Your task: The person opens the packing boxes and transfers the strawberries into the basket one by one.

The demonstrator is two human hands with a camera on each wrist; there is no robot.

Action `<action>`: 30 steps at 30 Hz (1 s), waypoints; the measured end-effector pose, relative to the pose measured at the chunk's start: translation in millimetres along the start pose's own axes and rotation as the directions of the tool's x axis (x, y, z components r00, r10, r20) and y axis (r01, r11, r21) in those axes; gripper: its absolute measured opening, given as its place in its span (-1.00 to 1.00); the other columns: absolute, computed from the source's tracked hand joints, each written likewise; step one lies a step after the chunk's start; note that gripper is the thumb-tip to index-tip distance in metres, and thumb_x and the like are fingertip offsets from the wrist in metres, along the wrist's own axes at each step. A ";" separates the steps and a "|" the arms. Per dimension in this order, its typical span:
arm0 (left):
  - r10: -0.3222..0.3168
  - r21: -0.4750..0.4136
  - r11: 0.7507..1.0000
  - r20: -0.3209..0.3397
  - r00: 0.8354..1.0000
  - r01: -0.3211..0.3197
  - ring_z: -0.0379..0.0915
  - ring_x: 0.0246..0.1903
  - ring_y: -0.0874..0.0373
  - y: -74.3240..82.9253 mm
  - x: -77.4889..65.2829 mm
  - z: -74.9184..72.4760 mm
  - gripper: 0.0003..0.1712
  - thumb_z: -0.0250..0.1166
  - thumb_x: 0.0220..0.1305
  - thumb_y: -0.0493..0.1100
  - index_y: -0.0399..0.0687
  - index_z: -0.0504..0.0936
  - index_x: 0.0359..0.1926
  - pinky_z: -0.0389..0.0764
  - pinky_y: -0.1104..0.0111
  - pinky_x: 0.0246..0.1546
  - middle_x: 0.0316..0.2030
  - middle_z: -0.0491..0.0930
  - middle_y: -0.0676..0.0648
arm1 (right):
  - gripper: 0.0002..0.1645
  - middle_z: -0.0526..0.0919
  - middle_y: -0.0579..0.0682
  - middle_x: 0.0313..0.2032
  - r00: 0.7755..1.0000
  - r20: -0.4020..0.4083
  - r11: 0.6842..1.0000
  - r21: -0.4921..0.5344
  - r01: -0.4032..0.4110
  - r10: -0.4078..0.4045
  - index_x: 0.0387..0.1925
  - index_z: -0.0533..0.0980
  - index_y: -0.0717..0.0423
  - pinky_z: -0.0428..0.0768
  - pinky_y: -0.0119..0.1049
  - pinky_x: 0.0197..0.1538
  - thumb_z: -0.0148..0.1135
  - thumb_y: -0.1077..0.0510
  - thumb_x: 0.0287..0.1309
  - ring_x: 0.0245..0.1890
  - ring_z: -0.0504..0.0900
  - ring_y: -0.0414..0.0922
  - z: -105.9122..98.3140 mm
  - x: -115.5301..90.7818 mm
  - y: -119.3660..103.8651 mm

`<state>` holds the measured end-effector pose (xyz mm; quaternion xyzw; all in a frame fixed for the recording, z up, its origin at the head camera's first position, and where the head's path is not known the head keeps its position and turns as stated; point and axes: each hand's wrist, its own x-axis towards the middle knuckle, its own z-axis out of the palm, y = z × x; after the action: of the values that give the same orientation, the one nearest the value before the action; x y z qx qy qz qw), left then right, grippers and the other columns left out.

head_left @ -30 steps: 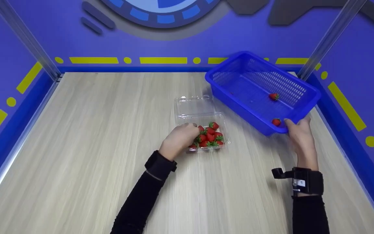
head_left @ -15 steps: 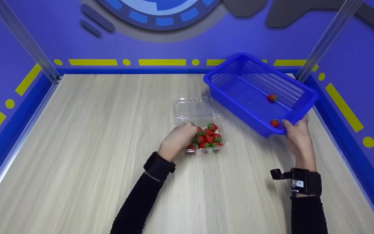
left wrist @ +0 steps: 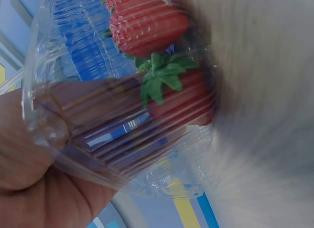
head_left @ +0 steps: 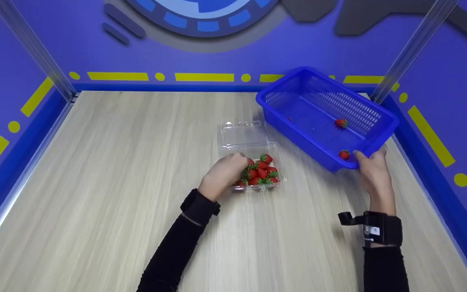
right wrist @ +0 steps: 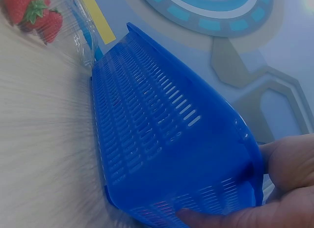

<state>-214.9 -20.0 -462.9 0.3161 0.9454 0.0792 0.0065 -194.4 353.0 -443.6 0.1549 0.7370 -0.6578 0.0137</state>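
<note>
A clear plastic clamshell box (head_left: 241, 137) lies with its lid folded back on the table, several red strawberries (head_left: 262, 173) in its base. At its left side, my left hand (head_left: 223, 174) pinches the wall; in the left wrist view some of its fingers show through the clear plastic beside a strawberry (left wrist: 147, 29). A blue perforated basket (right wrist: 147, 110) stands to the box's right, two strawberries (head_left: 341, 123) inside. My right hand (head_left: 375, 174) grips the basket's near right corner, thumb over the rim and other fingers mostly hidden in the head view.
The light wood table (head_left: 136, 162) is enclosed by blue panels (head_left: 168, 52) at the back and sides. Metal posts (head_left: 412, 48) rise at the back corners. The basket's far side is close to the back panel. Both wrists wear black camera straps (head_left: 381, 229).
</note>
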 end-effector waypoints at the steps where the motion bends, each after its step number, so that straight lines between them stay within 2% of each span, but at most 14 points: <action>1: 0.002 -0.004 1.000 -0.004 1.000 -0.002 0.67 -0.29 0.01 -0.1 -0.2 -0.1 -0.71 0.20 0.20 -0.59 -0.18 0.73 -0.31 0.67 0.26 -0.33 -0.29 0.72 -0.14 | 0.08 0.35 0.20 0.29 1.000 0.004 1.000 0.007 -0.002 0.002 0.39 -0.85 0.21 0.52 -0.62 -0.04 -0.17 0.18 0.55 -0.13 0.56 -0.38 -0.2 -0.2 0.3; 3: 0.002 -0.016 1.000 -0.005 1.000 -0.002 0.68 -0.25 -0.01 -0.5 -0.2 -0.4 -0.70 0.20 0.21 -0.58 -0.18 0.74 -0.27 0.69 0.23 -0.29 -0.26 0.72 -0.14 | 0.07 0.35 0.19 0.29 1.000 0.009 1.000 0.022 0.003 -0.004 0.40 -0.84 0.18 0.54 -0.60 -0.03 -0.18 0.19 0.55 -0.14 0.57 -0.40 -0.5 -0.3 0.7; 5: -0.012 -0.039 0.999 0.005 1.000 0.012 0.68 -0.24 -0.03 -0.4 0.1 -1.9 -0.70 0.20 0.22 -0.57 -0.19 0.75 -0.23 0.69 0.21 -0.28 -0.23 0.72 -0.15 | 0.04 0.19 0.25 0.41 1.000 0.009 0.999 0.034 0.010 -0.010 0.44 -0.79 0.15 0.55 -0.58 0.02 -0.19 0.21 0.55 -0.07 0.56 -0.39 0.0 -0.4 1.3; 6: -0.019 -0.047 0.999 0.010 1.000 0.019 0.68 -0.23 -0.03 -0.3 0.2 -3.0 -0.70 0.20 0.22 -0.57 -0.19 0.75 -0.21 0.70 0.21 -0.28 -0.22 0.72 -0.16 | 0.03 0.18 0.25 0.41 1.000 0.008 0.999 0.043 0.012 -0.013 0.46 -0.77 0.14 0.55 -0.57 0.04 -0.19 0.21 0.55 -0.05 0.56 -0.37 -0.1 -0.2 1.5; 11: -0.041 -0.062 0.997 0.019 0.999 0.042 0.67 -0.24 -0.02 1.6 1.1 -10.8 -0.71 0.22 0.21 -0.56 -0.23 0.75 -0.19 0.70 0.22 -0.29 -0.21 0.70 -0.15 | 0.02 0.27 0.20 0.32 1.000 -0.002 1.000 0.027 0.012 -0.012 0.46 -0.74 0.20 0.55 -0.56 0.02 -0.17 0.21 0.54 -0.05 0.56 -0.32 -0.7 0.1 1.7; 14: -0.037 -0.056 0.998 0.009 0.999 0.037 0.67 -0.23 -0.02 4.1 0.8 -16.6 -0.73 0.24 0.21 -0.55 -0.24 0.72 -0.16 0.69 0.24 -0.27 -0.21 0.69 -0.15 | 0.03 0.26 0.22 0.33 1.000 -0.015 1.000 -0.027 -0.006 0.006 0.45 -0.74 0.24 0.53 -0.59 -0.02 -0.16 0.17 0.55 -0.04 0.54 -0.33 -0.6 -0.2 0.8; 18: -0.016 -0.041 0.999 -0.043 0.999 0.015 0.66 -0.21 -0.03 8.8 -0.9 -25.9 -0.72 0.24 0.19 -0.56 -0.24 0.70 -0.16 0.70 0.25 -0.26 -0.21 0.66 -0.14 | 0.03 0.18 0.28 0.40 0.999 -0.029 0.997 -0.071 -0.043 0.041 0.46 -0.73 0.24 0.51 -0.58 -0.01 -0.17 0.13 0.55 0.03 0.52 -0.26 -0.2 -0.5 -1.6; 21: -0.003 -0.035 0.999 -0.090 0.996 0.000 0.65 -0.18 -0.03 13.3 -3.7 -34.7 -0.68 0.25 0.15 -0.60 -0.24 0.69 -0.13 0.70 0.26 -0.22 -0.19 0.64 -0.13 | -0.01 0.06 0.32 0.49 0.998 -0.024 0.997 -0.037 -0.061 0.060 0.49 -0.69 0.16 0.53 -0.55 0.06 -0.19 0.14 0.55 0.19 0.47 -0.15 0.4 -0.3 -2.9; 24: 0.005 -0.029 1.000 -0.127 0.992 -0.009 0.63 -0.16 -0.03 18.6 -8.0 -44.2 -0.63 0.26 0.13 -0.61 -0.23 0.67 -0.08 0.69 0.27 -0.18 -0.15 0.64 -0.12 | -0.03 0.00 0.31 0.52 0.998 -0.020 0.998 -0.008 -0.061 0.060 0.51 -0.66 0.13 0.53 -0.58 0.05 -0.20 0.16 0.56 0.20 0.45 -0.19 0.8 -0.2 -3.1; 28: 0.012 -0.030 0.999 -0.188 0.982 -0.018 0.62 -0.13 -0.02 25.4 -15.8 -55.4 -0.66 0.24 0.24 -0.58 -0.23 0.66 -0.03 0.70 0.29 -0.16 -0.11 0.64 -0.12 | 0.01 0.20 0.26 0.38 0.999 -0.012 0.999 -0.022 -0.037 0.036 0.48 -0.70 0.18 0.52 -0.61 -0.10 -0.17 0.17 0.54 -0.12 0.52 -0.36 -0.1 0.1 -2.1; 30: 0.019 -0.029 0.999 -0.227 0.974 -0.026 0.62 -0.11 -0.01 28.3 -20.1 -59.9 -0.69 0.25 0.28 -0.56 -0.24 0.67 -0.02 0.70 0.31 -0.15 -0.10 0.65 -0.12 | 0.03 0.22 0.24 0.34 1.000 -0.004 0.999 -0.026 -0.025 0.025 0.47 -0.72 0.20 0.51 -0.60 -0.11 -0.16 0.17 0.54 -0.18 0.53 -0.37 -0.3 0.3 -1.5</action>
<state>-185.7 -18.4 -400.1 0.3155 0.9350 0.1299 -0.0970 -194.9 353.3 -442.2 0.1651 0.7434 -0.6478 0.0225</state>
